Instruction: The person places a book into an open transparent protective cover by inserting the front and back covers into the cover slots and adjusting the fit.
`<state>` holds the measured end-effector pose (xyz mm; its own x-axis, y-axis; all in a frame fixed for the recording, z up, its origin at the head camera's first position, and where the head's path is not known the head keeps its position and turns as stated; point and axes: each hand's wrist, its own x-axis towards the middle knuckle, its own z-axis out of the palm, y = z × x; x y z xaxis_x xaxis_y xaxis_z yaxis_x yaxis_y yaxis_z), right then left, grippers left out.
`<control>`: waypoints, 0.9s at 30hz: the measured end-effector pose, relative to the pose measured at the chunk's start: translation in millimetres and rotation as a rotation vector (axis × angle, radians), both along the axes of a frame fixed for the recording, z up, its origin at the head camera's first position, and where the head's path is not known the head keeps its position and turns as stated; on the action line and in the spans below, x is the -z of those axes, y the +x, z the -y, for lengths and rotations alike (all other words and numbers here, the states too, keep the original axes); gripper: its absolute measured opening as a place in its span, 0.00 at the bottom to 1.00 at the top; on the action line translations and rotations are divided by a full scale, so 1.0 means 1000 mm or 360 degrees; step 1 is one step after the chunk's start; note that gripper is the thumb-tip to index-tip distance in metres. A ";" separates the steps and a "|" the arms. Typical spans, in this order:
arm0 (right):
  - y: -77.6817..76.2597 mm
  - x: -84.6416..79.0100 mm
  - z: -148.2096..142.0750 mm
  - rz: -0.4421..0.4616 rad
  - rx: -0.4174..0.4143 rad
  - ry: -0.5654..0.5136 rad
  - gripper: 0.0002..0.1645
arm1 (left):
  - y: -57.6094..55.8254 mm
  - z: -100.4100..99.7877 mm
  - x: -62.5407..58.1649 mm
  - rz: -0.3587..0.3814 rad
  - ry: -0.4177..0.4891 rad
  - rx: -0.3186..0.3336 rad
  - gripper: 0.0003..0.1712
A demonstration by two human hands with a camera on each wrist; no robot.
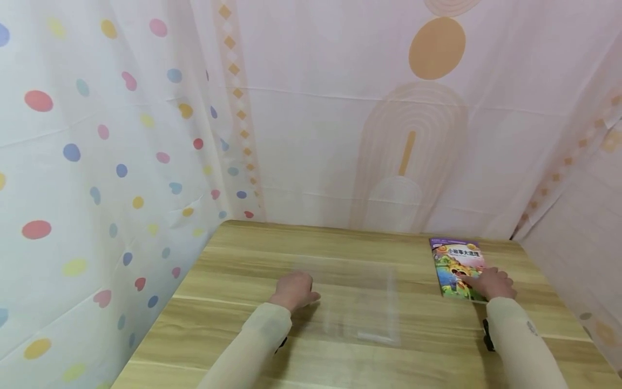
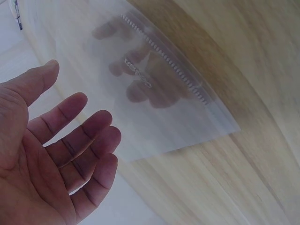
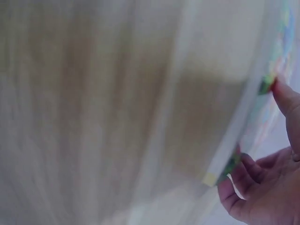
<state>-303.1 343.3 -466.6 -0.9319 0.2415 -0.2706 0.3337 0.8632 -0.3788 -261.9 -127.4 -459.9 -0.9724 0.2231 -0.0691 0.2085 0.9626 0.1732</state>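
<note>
A picture book with a purple top band and a cartoon animal on its cover lies at the right of the wooden table. My right hand is at its lower right part, thumb across the cover. In the right wrist view the thumb and fingertips of that hand grip the edge of the book. A clear plastic bag lies flat in the middle. Over its left side hovers my left hand, holding nothing. The left wrist view shows its relaxed fingers beside the bag, which has a ridged strip.
The wooden table carries both things. A curtain with coloured dots hangs along the left, and a pale patterned curtain stands behind the table's far edge.
</note>
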 end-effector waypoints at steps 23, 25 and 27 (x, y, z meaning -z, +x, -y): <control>0.001 -0.017 0.006 0.0193 0.0170 -0.0240 0.46 | -0.001 -0.001 0.001 -0.0012 -0.0025 0.0006 0.23; 0.001 -0.018 0.007 0.0195 0.0187 -0.0239 0.46 | -0.001 -0.001 0.001 -0.0013 -0.0038 0.0006 0.23; 0.001 -0.017 0.007 0.0195 0.0198 -0.0239 0.46 | -0.001 -0.002 0.001 -0.0013 -0.0045 0.0008 0.23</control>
<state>-302.6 336.3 -449.4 -0.8553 0.3010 -0.4216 0.4856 0.7494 -0.4501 -262.5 -125.6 -460.7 -0.9718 0.2258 -0.0673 0.2145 0.9661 0.1439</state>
